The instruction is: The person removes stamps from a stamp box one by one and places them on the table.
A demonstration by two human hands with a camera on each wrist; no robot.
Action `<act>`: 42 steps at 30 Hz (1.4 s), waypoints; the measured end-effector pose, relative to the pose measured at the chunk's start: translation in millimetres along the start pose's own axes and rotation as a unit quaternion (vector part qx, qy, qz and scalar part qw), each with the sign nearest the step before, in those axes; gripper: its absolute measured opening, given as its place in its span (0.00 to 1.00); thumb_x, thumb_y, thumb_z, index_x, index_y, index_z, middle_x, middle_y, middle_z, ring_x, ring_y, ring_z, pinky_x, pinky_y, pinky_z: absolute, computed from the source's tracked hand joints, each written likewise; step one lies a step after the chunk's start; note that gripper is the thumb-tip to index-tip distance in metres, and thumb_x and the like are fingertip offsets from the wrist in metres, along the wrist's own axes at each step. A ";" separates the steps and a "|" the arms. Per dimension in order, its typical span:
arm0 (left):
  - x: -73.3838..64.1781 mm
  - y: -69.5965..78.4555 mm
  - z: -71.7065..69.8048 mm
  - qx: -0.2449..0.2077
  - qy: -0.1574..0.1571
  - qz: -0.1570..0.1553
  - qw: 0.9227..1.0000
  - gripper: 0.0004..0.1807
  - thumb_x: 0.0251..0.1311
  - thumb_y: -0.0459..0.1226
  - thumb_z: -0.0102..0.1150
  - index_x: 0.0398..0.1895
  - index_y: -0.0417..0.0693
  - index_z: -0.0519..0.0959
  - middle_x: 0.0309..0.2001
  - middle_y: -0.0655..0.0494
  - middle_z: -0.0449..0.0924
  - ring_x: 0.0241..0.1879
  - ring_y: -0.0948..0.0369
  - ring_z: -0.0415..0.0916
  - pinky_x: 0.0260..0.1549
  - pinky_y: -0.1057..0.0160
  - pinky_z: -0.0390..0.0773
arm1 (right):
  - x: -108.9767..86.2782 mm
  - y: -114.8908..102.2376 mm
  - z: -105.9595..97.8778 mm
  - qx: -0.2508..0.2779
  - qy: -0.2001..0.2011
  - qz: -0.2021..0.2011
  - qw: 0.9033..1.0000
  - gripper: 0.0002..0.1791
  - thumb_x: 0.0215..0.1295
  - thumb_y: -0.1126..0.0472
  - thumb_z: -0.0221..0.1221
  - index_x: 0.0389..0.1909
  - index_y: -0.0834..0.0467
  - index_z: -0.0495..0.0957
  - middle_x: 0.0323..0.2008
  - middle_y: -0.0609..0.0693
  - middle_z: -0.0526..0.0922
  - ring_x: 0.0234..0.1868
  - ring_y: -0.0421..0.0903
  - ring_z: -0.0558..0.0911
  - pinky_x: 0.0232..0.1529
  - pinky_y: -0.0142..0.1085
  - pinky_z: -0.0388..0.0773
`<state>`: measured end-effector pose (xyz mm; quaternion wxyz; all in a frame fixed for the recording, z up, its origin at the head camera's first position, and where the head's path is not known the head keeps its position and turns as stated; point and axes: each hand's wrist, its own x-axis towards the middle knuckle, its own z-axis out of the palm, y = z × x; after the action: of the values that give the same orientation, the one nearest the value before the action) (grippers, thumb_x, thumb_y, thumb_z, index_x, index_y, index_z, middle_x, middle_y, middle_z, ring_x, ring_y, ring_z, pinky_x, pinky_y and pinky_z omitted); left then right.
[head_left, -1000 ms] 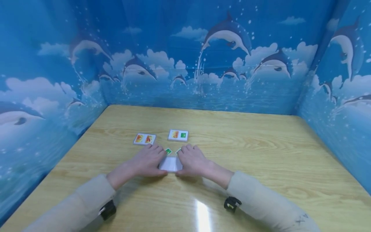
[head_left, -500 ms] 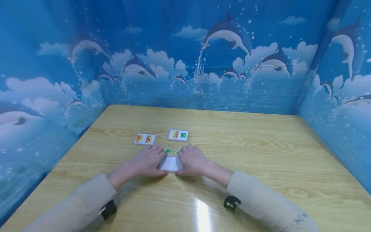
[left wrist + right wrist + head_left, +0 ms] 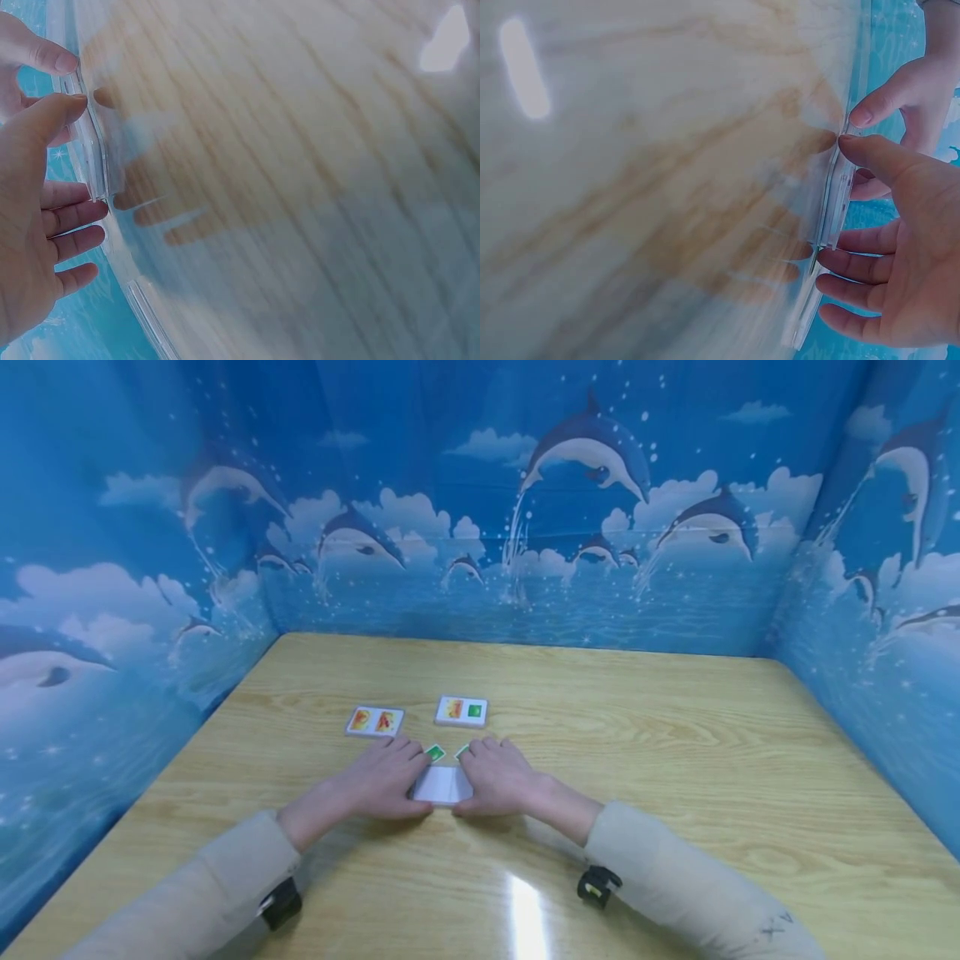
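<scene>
In the head view a flat pale case [image 3: 441, 786] with clear sides lies low over the table between both hands. My left hand [image 3: 384, 779] grips its left end, thumb along the near edge and fingers reaching to the far side. My right hand [image 3: 497, 777] holds the right end the same way, the thumb tips close together. The case's clear edge [image 3: 91, 154] shows in the left wrist view between thumb and fingers, and its clear rim [image 3: 834, 202] in the right wrist view. Beyond the case, a green-centred card corner [image 3: 435, 752] peeks out by the left fingers, with another by the right.
Two flat cases with printed pictures lie farther back: a left case [image 3: 375, 721] with two orange food pictures, and a right case [image 3: 461, 711] with one orange picture and a green square. Blue dolphin curtains [image 3: 487, 585] enclose the wood-grain table [image 3: 675, 735].
</scene>
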<state>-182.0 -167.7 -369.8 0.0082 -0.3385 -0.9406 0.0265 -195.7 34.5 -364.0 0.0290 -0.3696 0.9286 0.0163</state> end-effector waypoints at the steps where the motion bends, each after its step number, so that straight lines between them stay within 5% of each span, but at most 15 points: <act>1: 0.0 0.1 -0.2 0.000 0.000 0.000 1.000 0.33 0.52 0.59 0.55 0.50 0.41 0.74 0.44 0.50 0.73 0.46 0.56 0.67 0.46 0.54 0.68 | 0.0 -0.1 0.0 0.002 -0.001 0.001 1.000 0.37 0.50 0.34 0.60 0.50 0.59 0.73 0.44 0.51 0.75 0.44 0.46 0.71 0.46 0.42 0.70; 21: 0.8 0.4 -0.6 0.002 0.013 0.004 1.000 0.35 0.52 0.61 0.54 0.51 0.42 0.73 0.45 0.51 0.74 0.46 0.55 0.68 0.45 0.54 0.68 | -2.4 3.0 0.6 -0.024 0.014 -0.028 0.999 0.44 0.50 0.30 0.57 0.57 0.61 0.69 0.51 0.55 0.72 0.52 0.49 0.69 0.51 0.44 0.69; 42: 2.9 1.7 1.0 -0.002 -0.002 0.005 1.000 0.32 0.57 0.60 0.51 0.50 0.43 0.74 0.47 0.50 0.73 0.49 0.54 0.68 0.50 0.52 0.68 | -0.2 8.3 0.3 -0.021 -0.017 -0.043 0.999 0.37 0.56 0.35 0.55 0.56 0.59 0.70 0.50 0.55 0.73 0.52 0.50 0.70 0.52 0.44 0.68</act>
<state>-183.2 -164.6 -370.9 0.0061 -0.3434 -0.9388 0.0255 -201.3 40.6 -364.2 0.0380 -0.4098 0.9105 0.0407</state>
